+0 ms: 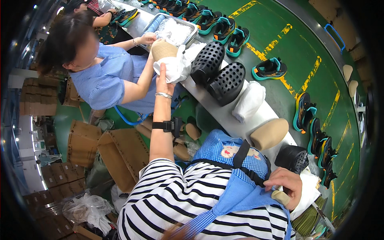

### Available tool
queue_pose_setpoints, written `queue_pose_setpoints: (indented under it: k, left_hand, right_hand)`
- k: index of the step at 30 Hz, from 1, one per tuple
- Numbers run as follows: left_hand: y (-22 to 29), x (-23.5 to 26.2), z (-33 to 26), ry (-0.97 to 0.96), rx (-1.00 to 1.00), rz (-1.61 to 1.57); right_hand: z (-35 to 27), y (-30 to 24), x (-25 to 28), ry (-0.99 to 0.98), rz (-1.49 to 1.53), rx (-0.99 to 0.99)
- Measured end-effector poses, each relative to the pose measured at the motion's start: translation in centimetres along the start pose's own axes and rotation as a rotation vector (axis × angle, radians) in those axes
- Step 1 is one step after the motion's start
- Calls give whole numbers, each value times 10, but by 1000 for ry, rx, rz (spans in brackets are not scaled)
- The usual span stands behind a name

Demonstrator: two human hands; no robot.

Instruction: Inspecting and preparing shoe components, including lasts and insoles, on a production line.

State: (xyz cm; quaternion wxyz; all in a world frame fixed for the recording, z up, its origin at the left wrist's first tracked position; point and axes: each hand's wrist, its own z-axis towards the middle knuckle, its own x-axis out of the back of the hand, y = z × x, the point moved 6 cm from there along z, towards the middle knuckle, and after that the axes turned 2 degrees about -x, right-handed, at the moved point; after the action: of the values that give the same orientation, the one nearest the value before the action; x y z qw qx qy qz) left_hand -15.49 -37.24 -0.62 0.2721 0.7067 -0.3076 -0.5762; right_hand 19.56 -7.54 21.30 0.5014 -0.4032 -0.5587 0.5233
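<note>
Pinching a half-wrapped tan form point(164, 49) in left fingers point(162, 71), roughly lengthwise, bare-end-away, near a tray point(194, 35) of whitish bits point(173, 29), can't tell re right fingers point(285, 176).

The left hand point(164, 82) grips white wrapping point(176, 70) around a tan form point(165, 50), which a co-worker point(106, 72) in blue also holds. The right hand point(287, 186) curls beside a blue apron point(254, 186), its grip unclear. Two black clogs point(228, 82) with holes rest on the white table point(277, 113); black-and-teal sneakers point(269, 70) line the green surface point(276, 24) beyond.
</note>
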Motion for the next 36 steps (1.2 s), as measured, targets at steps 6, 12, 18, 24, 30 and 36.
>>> queue_pose_setpoints:
  k: [6,12,18,24,30,36]
  left_hand:
    - [-26,8,21,2,85,-7]
    - [-30,8,17,-1,101,50]
    - [-34,23,23,-28,144,6]
    - [-45,27,22,-34,199,-58]
    - [-50,29,18,-59,229,-83]
    - [-54,36,21,-121,229,-62]
  right_hand:
    - [20,1,-10,76,-42,-132]
    - [27,-1,-17,149,-48,-151]
    - [37,-5,-30,142,-93,-141]
    - [38,-7,-38,146,-124,-166]
    - [40,-12,-42,121,-144,-187]
    - [38,-12,-43,109,-180,-187]
